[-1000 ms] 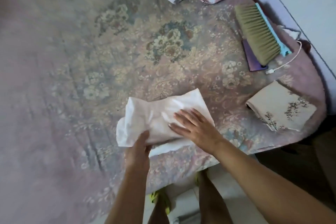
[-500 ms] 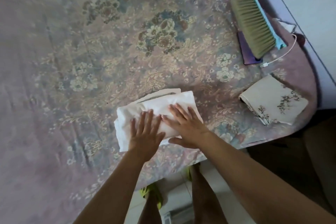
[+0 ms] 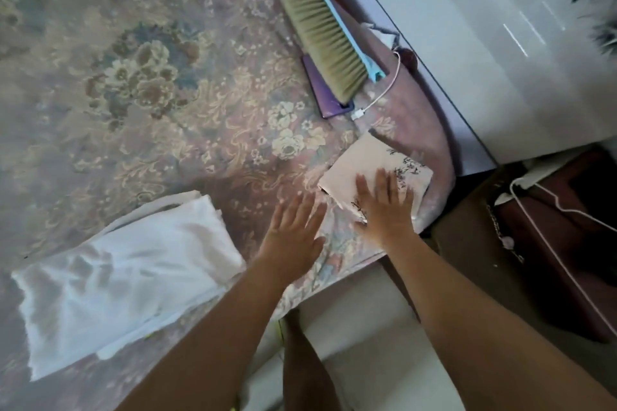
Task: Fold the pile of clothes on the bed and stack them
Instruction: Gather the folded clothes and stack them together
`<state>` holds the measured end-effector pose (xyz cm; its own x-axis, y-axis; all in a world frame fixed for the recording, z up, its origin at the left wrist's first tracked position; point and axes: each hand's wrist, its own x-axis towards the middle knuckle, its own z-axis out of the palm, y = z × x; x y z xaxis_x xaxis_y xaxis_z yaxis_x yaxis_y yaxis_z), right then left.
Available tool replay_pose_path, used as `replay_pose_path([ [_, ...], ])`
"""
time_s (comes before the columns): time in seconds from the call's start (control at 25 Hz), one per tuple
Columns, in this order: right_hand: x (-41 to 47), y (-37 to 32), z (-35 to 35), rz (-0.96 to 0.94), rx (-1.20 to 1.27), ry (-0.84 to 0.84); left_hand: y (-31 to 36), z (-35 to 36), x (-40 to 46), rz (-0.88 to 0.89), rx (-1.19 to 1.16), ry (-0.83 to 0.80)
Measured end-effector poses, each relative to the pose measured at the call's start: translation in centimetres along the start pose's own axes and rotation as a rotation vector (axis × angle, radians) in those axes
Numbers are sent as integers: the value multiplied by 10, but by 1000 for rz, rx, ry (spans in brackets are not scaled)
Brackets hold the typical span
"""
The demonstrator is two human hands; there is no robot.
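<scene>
Now the right hand (image 3: 384, 207) lies flat on the floral folded cloth (image 3: 374, 167), left hand (image 3: 293, 230) spread, seemingly hovering, white folded garment (image 3: 123, 280) at eight o'clock.

Legible text, labels, brands, numbers, signs: none. The folded beige cloth (image 3: 374, 167) carries only a printed dark sprig pattern (no lettering), the bedspread (image 3: 167, 93) only woven flowers. The brush (image 3: 330, 43) and the purple flat item (image 3: 322, 93) beneath it show no readable marking.
</scene>
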<state>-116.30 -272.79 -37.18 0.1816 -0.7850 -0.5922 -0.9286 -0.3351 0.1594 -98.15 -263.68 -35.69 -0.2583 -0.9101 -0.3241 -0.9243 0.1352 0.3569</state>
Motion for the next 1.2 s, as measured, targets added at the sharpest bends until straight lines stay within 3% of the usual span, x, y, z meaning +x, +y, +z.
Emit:
replay_pose_path([
  [0.08, 10, 10, 21, 5, 35, 70, 19, 9, 50, -142, -148, -111],
  [0.16, 22, 9, 38, 6, 36, 141, 28, 11, 90, -411, -523, -174],
  [0.28, 36, 14, 55, -15, 22, 225, 26, 10, 131, -718, -998, 57],
  [0.4, 42, 31, 57, -85, 22, 343, 28, -5, 143, -760, -1384, 44],
  [0.52, 35, 35, 43, -142, 89, 413, 33, -19, 135, -747, -1456, -70],
  [0.68, 12, 22, 15, -290, 286, 490, 16, -41, 98, -727, -1573, -92],
  [0.84, -19, -27, -44, -490, 322, 719, -25, -93, 31, -726, -1639, 19],
  [1.0, -63, -119, -97, -751, 275, 988, -79, -143, -87, -621, -1585, 192],
  [1.12, -94, -200, -94, -954, 121, 1007, -113, -141, -181, -735, -1495, 284],
  [1.2, -104, -237, -78, -1042, 16, 852, -126, -117, -214, -916, -1347, 330],
])
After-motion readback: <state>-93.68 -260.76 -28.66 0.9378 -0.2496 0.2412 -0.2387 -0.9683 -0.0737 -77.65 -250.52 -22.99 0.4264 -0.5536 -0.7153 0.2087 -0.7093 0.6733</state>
